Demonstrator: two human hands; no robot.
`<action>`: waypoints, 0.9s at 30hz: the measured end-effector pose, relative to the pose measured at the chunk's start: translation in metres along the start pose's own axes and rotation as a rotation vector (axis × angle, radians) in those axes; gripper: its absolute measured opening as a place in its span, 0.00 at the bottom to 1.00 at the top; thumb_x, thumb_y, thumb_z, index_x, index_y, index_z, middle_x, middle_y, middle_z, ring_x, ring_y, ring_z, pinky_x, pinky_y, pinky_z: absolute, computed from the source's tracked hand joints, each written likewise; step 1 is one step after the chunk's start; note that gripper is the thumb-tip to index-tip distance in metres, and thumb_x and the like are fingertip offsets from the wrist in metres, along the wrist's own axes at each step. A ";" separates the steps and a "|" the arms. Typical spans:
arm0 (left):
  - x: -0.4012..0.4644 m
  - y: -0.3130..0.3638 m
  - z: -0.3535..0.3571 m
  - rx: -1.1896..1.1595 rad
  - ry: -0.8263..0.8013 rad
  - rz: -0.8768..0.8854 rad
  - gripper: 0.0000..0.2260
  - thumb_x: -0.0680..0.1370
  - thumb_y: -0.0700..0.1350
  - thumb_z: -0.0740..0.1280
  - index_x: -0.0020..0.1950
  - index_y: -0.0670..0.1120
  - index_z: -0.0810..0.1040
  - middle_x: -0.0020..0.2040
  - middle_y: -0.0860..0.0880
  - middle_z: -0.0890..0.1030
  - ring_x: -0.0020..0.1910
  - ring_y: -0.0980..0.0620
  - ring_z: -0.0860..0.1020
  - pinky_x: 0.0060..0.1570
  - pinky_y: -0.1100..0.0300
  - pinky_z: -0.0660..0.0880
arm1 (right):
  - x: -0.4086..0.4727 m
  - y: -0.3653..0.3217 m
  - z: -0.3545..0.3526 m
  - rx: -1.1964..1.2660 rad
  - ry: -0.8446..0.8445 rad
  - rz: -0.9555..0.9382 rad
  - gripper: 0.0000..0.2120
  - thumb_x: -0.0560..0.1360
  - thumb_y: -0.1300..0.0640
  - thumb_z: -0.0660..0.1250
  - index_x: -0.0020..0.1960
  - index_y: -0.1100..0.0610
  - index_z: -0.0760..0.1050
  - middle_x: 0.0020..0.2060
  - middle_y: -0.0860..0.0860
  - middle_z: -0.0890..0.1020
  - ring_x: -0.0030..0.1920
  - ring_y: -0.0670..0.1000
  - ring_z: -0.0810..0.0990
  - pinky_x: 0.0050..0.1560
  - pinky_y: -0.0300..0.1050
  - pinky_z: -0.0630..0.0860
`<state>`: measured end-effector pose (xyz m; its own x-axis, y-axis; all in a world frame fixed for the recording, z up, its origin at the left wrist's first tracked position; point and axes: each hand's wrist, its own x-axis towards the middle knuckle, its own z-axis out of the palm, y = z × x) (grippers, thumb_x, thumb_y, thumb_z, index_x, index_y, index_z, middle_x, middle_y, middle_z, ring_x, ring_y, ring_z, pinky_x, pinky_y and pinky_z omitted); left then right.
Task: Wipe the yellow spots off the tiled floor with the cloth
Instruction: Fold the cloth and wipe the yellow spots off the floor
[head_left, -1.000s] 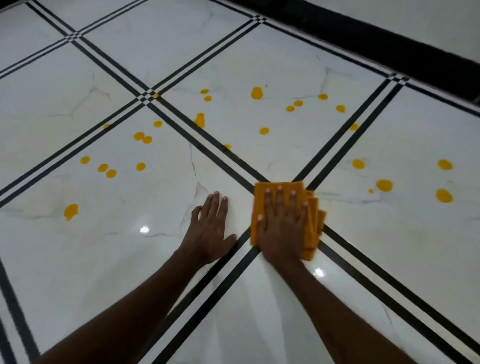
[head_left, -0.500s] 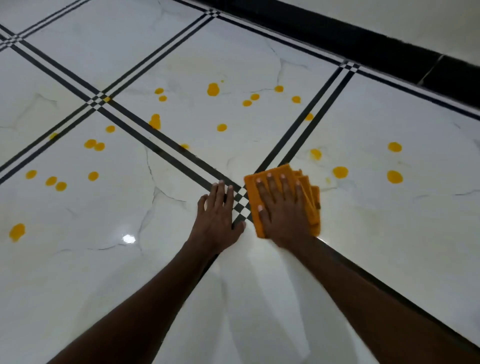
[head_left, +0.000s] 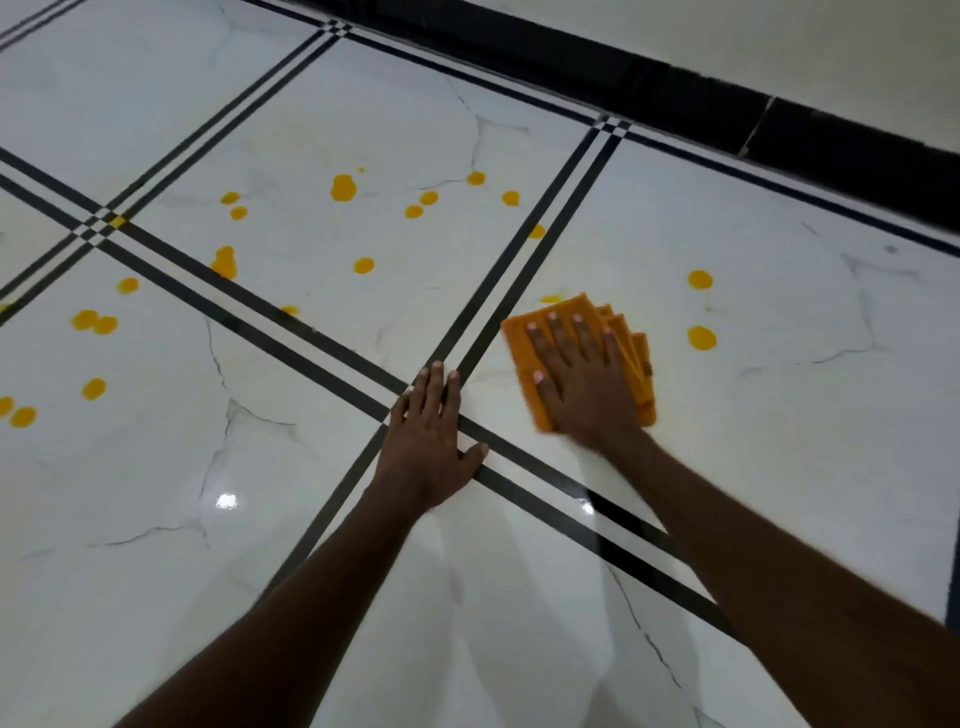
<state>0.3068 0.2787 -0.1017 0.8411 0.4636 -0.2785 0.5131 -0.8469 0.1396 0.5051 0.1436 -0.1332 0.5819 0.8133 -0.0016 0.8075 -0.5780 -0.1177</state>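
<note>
Your right hand (head_left: 584, 382) lies flat on the folded orange cloth (head_left: 631, 358), fingers straight and spread, pressing it onto the tiled floor (head_left: 779, 415). The cloth sits on the right-hand tile, just right of the double black grout line (head_left: 514, 260). Its far edge touches or maybe covers a small yellow spot (head_left: 550, 299); too blurred to tell which. Two more yellow spots (head_left: 701, 338) lie near the cloth's right side, apart from it.

Your left hand (head_left: 428, 441) is open too, palm down on the floor at the crossing of the black lines, fingers together, thumb out, holding nothing. It's just beside the cloth, not touching it.

A scatter of spots (head_left: 344, 187) covers the far middle tile, and another group (head_left: 93, 321) sits on the left tile. A black skirting band (head_left: 831, 150) runs along the wall at the top right.
</note>
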 end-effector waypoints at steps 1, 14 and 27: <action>0.000 -0.001 -0.002 0.001 -0.006 0.006 0.42 0.79 0.65 0.55 0.82 0.44 0.39 0.81 0.43 0.37 0.81 0.45 0.37 0.78 0.50 0.42 | 0.004 0.020 -0.003 0.005 0.030 0.129 0.30 0.82 0.44 0.48 0.82 0.50 0.55 0.81 0.55 0.59 0.81 0.61 0.55 0.78 0.67 0.51; 0.021 0.025 -0.016 -0.045 0.025 -0.006 0.44 0.77 0.66 0.60 0.82 0.45 0.44 0.82 0.42 0.41 0.81 0.44 0.40 0.79 0.44 0.46 | 0.037 0.033 -0.003 -0.013 0.041 0.184 0.30 0.83 0.42 0.45 0.83 0.49 0.51 0.82 0.53 0.57 0.82 0.60 0.52 0.79 0.64 0.48; 0.060 0.066 -0.021 0.100 -0.154 0.070 0.53 0.74 0.70 0.62 0.80 0.41 0.35 0.80 0.39 0.35 0.80 0.40 0.38 0.78 0.45 0.46 | 0.009 0.119 -0.012 -0.057 0.063 0.332 0.30 0.82 0.43 0.47 0.82 0.51 0.56 0.80 0.55 0.61 0.80 0.62 0.58 0.78 0.66 0.53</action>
<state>0.3947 0.2557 -0.0892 0.8341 0.3635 -0.4149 0.4281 -0.9009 0.0712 0.6078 0.0810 -0.1349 0.8174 0.5753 0.0309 0.5760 -0.8148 -0.0657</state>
